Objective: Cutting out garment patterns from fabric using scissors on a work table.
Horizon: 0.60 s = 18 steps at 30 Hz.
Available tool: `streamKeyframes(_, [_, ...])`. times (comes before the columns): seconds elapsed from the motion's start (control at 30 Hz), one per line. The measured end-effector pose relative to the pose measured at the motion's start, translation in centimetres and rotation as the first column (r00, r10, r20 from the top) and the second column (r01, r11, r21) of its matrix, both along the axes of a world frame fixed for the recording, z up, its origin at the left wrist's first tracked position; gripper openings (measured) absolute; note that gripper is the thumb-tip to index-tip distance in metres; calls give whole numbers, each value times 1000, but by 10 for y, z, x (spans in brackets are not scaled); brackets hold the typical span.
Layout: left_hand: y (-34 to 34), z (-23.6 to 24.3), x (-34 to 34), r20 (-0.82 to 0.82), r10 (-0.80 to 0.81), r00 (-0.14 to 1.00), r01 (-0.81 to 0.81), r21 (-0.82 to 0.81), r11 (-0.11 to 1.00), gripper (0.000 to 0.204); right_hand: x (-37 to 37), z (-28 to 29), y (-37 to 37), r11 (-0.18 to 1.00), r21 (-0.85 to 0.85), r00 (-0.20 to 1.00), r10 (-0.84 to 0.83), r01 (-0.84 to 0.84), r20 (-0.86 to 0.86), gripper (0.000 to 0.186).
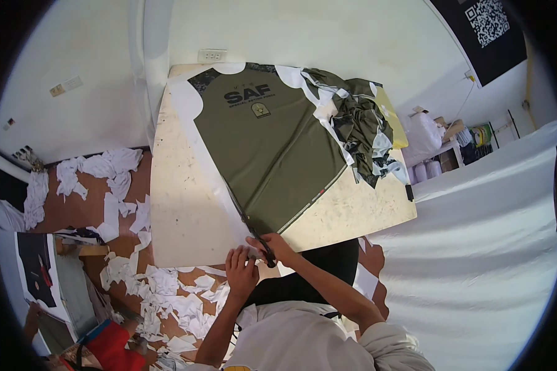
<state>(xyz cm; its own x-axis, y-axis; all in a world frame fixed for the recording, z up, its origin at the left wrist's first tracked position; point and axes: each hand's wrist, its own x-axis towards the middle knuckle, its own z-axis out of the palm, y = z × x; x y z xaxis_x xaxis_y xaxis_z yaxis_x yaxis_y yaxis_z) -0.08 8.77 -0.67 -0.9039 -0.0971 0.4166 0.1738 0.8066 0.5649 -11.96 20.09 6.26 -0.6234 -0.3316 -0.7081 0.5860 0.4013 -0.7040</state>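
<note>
An olive-green printed fabric panel (254, 142) with dark lettering, a badge and patterned shoulder patches lies spread on the pale table. White margin (213, 179) runs down its left side. My right hand (273, 247) is closed round the handles of black scissors (265, 249). The blades point away from me, along the line between olive fabric and white margin near the panel's lower corner. Just left of the scissors, my left hand (241, 272) has its fingers bent over the white margin at the table's near edge, pinching it.
Crumpled olive and white fabric pieces (362, 127) heap at the table's (173, 222) right side, beside a yellow item (391, 117). White scraps (167, 297) litter the brown floor on the left. White sheeting (476, 247) hangs at right. Another person's hand (34, 315) shows lower left.
</note>
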Motion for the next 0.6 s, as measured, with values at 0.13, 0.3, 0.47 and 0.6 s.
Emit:
streamKeyframes(0.13, [0, 2, -1, 11, 2, 1000, -2, 15, 1000, 25, -21, 3, -18, 1000, -11, 1000, -6, 7, 29, 51])
streamKeyframes(0.3, [-1, 4, 0, 20, 0, 1000, -1, 25, 1000, 24, -37, 7, -28, 991, 111, 993, 80, -70, -87, 55])
streamKeyframes(0.47, [0, 3, 1, 37, -7, 999, 5, 39, 999, 24, -51, 8, -46, 999, 23, 1000, 23, -23, 16, 56])
streamKeyframes(0.6, [1, 0, 2, 37, 3, 999, -4, 34, 999, 23, -59, 9, -59, 994, 93, 997, 65, -62, -35, 57])
